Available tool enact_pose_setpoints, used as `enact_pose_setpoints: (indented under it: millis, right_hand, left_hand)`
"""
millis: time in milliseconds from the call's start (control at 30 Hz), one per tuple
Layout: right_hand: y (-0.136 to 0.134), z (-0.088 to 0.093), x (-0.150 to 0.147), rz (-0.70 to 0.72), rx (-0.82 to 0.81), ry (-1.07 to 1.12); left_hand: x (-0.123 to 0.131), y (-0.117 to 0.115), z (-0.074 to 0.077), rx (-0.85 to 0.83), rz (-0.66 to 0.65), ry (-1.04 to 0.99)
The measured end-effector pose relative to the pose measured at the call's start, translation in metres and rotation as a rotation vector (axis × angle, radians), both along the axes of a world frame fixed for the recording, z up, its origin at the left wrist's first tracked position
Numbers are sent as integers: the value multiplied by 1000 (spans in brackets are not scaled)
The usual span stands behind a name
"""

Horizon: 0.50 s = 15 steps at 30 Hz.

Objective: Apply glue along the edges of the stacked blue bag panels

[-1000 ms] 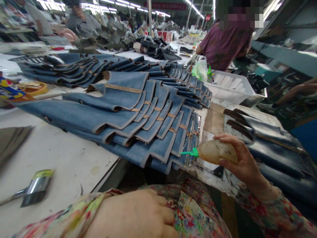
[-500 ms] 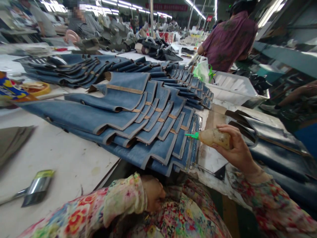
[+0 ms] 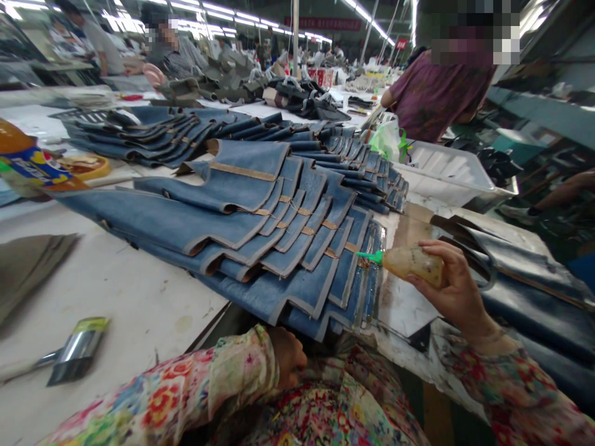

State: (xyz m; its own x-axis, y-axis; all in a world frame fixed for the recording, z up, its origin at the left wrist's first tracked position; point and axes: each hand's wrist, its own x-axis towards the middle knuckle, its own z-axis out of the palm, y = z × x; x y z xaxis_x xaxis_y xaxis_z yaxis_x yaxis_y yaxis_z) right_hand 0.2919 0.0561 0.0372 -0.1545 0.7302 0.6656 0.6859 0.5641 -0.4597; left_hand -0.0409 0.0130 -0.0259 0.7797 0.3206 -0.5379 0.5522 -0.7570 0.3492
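My right hand (image 3: 453, 288) grips a small squeeze bottle (image 3: 413, 262) with a green nozzle. The nozzle tip touches the right edge of the fanned stack of blue leather pieces (image 3: 260, 223), where a wet shiny line runs along the edges. My left hand (image 3: 287, 356) lies curled in a loose fist against my flowered clothing, just below the stack's front edge. Nothing shows in its fingers.
A metal-headed tool (image 3: 74, 353) lies on the white table at the left. An orange bottle (image 3: 28, 164) stands far left. Dark leather pieces (image 3: 520, 279) lie at the right, a white tray (image 3: 441, 170) behind. A person in purple (image 3: 437, 93) works beyond.
My right hand moved the bottle up along the stack's right edge. My left hand drew back from the near foreground and tucked against my body.
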Motion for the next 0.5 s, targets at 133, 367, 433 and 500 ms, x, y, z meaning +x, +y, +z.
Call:
enact_pose_setpoints:
  millis: [133,367,433,500]
  right_hand:
    - [2,3,-3,-12,10,-14]
    - [12,9,-3,-56,54,-32]
    - [14,7,-1,-56,33,-36]
    - [19,4,2,-64,28,-32]
  left_hand:
    - [-1,1,-11,20,-6,7]
    - [1,2,-2,4,14,65]
    - [1,2,-6,7,27,83]
    - [-1,3,-14,1,53,99]
